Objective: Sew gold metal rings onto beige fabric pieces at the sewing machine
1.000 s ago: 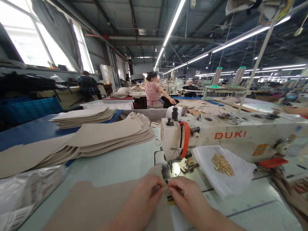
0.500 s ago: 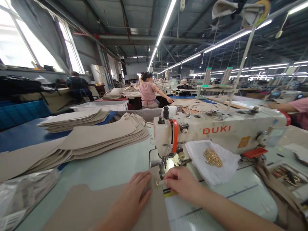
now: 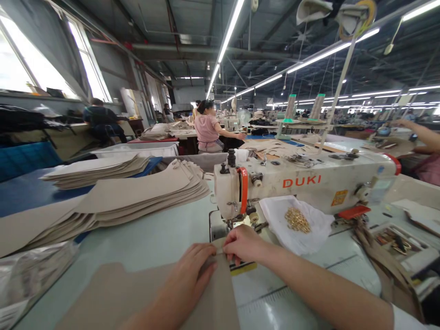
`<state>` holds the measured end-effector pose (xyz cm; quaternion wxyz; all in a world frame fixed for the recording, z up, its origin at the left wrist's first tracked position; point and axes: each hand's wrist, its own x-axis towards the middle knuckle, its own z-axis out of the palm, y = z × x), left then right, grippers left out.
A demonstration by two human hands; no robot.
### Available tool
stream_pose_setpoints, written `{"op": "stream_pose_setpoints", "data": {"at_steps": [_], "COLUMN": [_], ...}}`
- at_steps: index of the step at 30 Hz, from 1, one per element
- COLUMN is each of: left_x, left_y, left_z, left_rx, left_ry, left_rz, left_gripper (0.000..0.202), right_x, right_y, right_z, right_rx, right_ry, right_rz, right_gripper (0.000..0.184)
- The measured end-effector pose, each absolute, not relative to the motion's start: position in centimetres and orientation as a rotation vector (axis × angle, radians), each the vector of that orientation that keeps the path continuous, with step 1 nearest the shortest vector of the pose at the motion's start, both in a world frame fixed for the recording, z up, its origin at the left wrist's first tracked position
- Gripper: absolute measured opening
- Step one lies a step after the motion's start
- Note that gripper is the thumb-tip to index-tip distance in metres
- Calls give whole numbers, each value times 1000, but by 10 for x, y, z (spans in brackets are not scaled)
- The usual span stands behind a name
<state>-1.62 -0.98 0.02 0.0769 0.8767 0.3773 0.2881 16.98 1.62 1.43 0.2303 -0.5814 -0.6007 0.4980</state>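
A beige cut fabric piece (image 3: 137,293) lies on the pale table in front of a white DUKI sewing machine (image 3: 302,181). My left hand (image 3: 187,282) rests flat on the fabric, fingers stretched toward the needle area. My right hand (image 3: 242,245) is closed in a pinch at the fabric's top edge, just under the machine head; what it pinches is hidden. A yellow-and-black strip (image 3: 243,267) shows on the machine bed below that hand.
A white cloth (image 3: 309,233) with a heap of small gold metal rings (image 3: 297,220) lies right of the needle. Stacks of beige cut pieces (image 3: 137,195) fill the table's left. Brown straps (image 3: 378,256) and a parts tray sit at right. Other people work at tables behind.
My left hand has gone from a pinch to lying flat on the fabric. My right hand has moved up to the fabric edge below the needle. The view has swung slightly right.
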Motion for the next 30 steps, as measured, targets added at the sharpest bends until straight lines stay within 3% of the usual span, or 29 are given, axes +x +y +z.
{"op": "stream_pose_setpoints", "data": {"at_steps": [16, 30], "left_x": [9, 10], "left_y": [0, 3], "left_z": [2, -2], "left_rx": [2832, 2719], "left_ry": [1080, 1103], "left_rz": [827, 930], "left_gripper": [23, 19], "right_x": [170, 199], "right_y": [22, -21], "right_z": [19, 1], "right_rx": [-1661, -1201], "right_ry": [-1818, -2462], "right_rz": [1297, 99], "right_gripper": [17, 19]}}
